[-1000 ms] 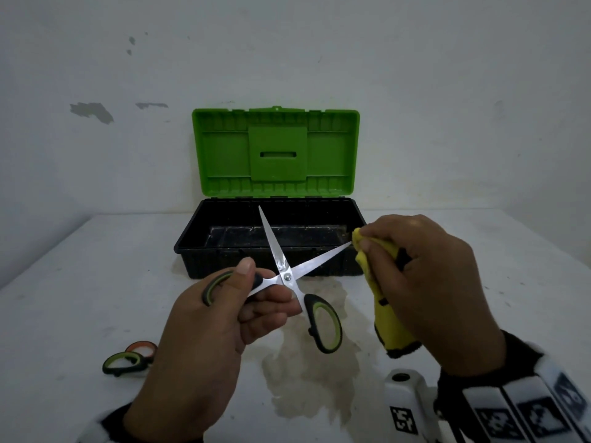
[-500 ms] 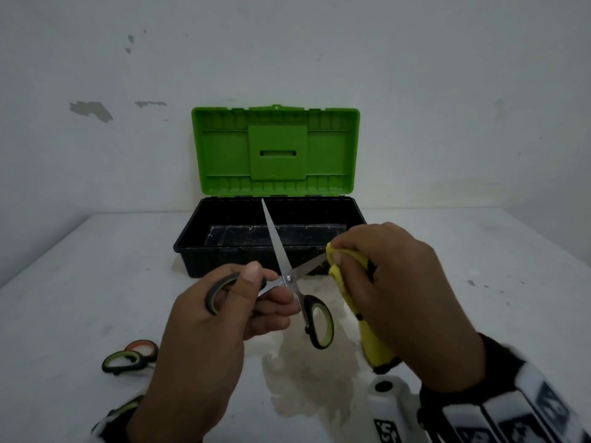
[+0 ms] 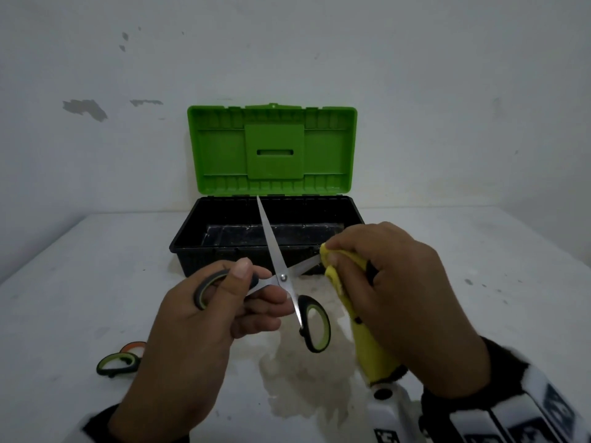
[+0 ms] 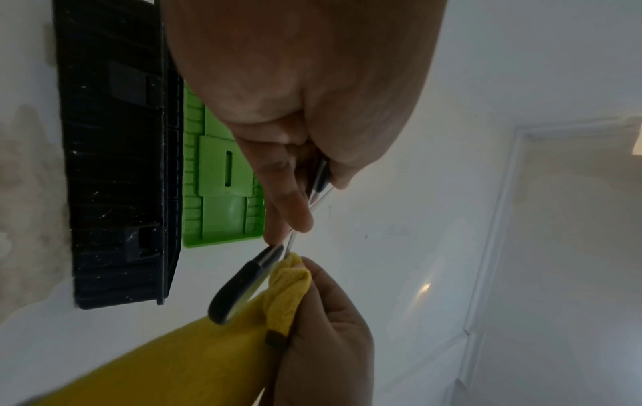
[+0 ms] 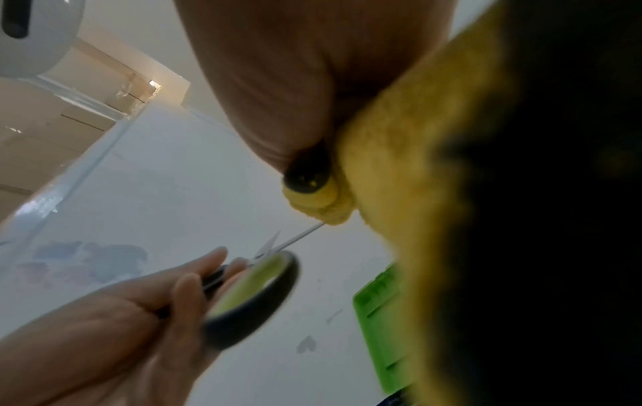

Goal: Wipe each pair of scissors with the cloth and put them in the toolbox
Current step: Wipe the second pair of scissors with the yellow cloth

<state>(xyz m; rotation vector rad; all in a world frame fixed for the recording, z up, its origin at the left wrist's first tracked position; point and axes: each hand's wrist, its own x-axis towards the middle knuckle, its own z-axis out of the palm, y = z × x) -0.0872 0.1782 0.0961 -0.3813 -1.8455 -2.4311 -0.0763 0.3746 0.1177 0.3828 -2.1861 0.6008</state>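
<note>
My left hand (image 3: 224,302) grips one black-and-green handle loop of an opened pair of scissors (image 3: 283,278), held above the table in front of the toolbox. One blade points up toward the box and the other runs right into the yellow cloth (image 3: 361,321). My right hand (image 3: 383,282) pinches that cloth around the blade. The second handle loop (image 3: 315,324) hangs free below. In the left wrist view the cloth (image 4: 288,285) is folded over the blade beside the scissors' handle (image 4: 243,283). The toolbox (image 3: 204,247) is black with its green lid (image 3: 271,151) standing open.
More scissors handles, one green-and-black (image 3: 116,364) and one orange (image 3: 132,346), lie on the white table at the lower left, partly hidden by my left forearm. A stained patch (image 3: 303,385) marks the table in front of the toolbox. A white wall rises behind.
My right hand with the cloth slid left along the blade from its tip toward the pivot. The scissors shifted slightly in my left hand; the toolbox stayed put.
</note>
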